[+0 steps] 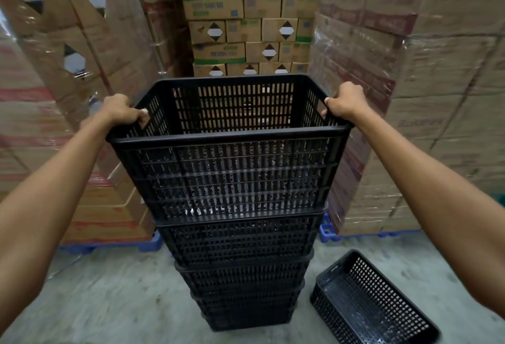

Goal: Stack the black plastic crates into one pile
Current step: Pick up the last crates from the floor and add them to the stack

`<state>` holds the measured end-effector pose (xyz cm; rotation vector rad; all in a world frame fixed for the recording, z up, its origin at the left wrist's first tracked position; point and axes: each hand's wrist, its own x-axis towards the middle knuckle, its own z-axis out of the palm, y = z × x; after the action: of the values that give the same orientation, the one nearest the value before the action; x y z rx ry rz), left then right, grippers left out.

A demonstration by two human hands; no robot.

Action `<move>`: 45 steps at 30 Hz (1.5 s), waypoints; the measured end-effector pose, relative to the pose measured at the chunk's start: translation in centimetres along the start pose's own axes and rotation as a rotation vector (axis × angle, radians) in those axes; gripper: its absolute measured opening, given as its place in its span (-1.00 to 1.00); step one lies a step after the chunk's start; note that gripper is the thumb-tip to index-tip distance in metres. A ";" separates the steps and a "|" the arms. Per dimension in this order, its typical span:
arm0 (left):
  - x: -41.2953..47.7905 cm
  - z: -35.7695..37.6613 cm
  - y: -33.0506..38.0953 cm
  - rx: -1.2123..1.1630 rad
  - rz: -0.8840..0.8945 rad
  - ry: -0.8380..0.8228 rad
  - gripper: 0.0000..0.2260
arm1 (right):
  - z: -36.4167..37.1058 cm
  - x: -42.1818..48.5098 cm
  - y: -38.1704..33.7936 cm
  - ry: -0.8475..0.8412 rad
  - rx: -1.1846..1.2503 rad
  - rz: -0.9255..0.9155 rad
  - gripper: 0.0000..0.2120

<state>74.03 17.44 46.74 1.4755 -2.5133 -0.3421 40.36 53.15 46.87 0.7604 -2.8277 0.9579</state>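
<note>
Head view: left hand (124, 110) and right hand (345, 102) each curl tight around the top crate's (232, 169) side rims atop the pile (240, 275) — lower it level. A loose crate (374, 300) waits on the floor's (109, 302) right edge.

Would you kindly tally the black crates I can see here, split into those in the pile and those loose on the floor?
Crates in the pile, counting the top crate held by the left hand and right hand: at least 5; lower rims blur together
Loose shallow crate on the floor: 1
Total: at least 6
</note>
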 end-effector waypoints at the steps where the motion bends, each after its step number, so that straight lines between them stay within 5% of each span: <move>1: 0.0 0.1 0.0 0.014 0.002 -0.002 -0.51 | 0.0 0.0 0.2 -0.007 -0.016 -0.002 -0.78; 5: -0.5 0.4 -0.1 0.093 0.036 0.009 -0.49 | 0.0 -0.1 0.5 -0.003 -0.114 -0.032 -0.68; 10: -1.7 0.3 0.6 0.283 0.168 0.203 -0.53 | 0.7 0.8 -0.6 -0.202 -0.316 -0.210 -0.18; 14: -1.1 0.7 0.8 0.278 0.346 0.186 -0.43 | 0.9 1.9 -1.8 -0.293 -0.432 -0.278 -0.19; 27: 1.4 2.0 -0.1 0.297 0.325 -0.042 -0.26 | 2.8 3.1 -0.6 -0.221 -0.427 -0.276 -0.13; 45: 2.0 0.6 -0.6 0.137 0.375 -0.094 -0.38 | 3.0 3.0 -1.7 -0.295 -0.577 -0.240 -0.14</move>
<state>73.43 15.48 46.08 1.0141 -2.8641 -0.1813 38.83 48.93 46.05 1.1808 -2.9061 -0.0202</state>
